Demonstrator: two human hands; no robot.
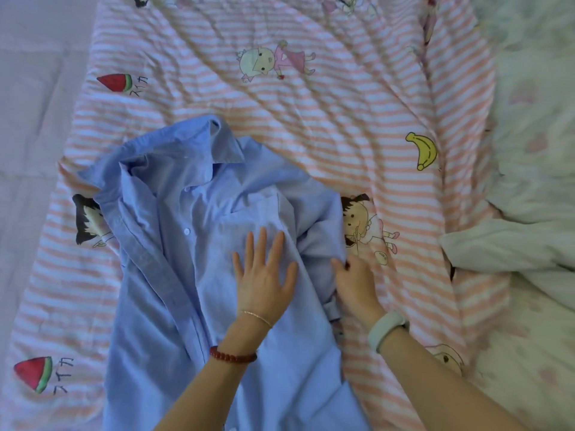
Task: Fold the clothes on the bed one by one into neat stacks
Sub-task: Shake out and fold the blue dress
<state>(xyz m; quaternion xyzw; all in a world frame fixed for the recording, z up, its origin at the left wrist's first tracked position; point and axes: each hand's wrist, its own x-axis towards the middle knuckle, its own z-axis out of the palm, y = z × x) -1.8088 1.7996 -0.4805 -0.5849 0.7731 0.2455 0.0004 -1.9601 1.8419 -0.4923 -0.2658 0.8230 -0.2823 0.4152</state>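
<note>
A light blue button-up shirt [186, 244] lies front-up on the striped bed cover, collar toward the far side and its hem running out of view at the bottom. My left hand [264, 275] lies flat on the shirt's chest with straight, spread fingers. My right hand [354, 281] is at the shirt's right edge, where its thumb and fingers pinch the folded-in sleeve fabric. The right sleeve is bunched along that edge, and part of it is hidden under the shirt body.
The pink-and-white striped cover [311, 126] with cartoon prints spreads over the bed. A rumpled white floral duvet [529, 213] is heaped along the right side. Pale plain sheet [31, 119] shows at the left.
</note>
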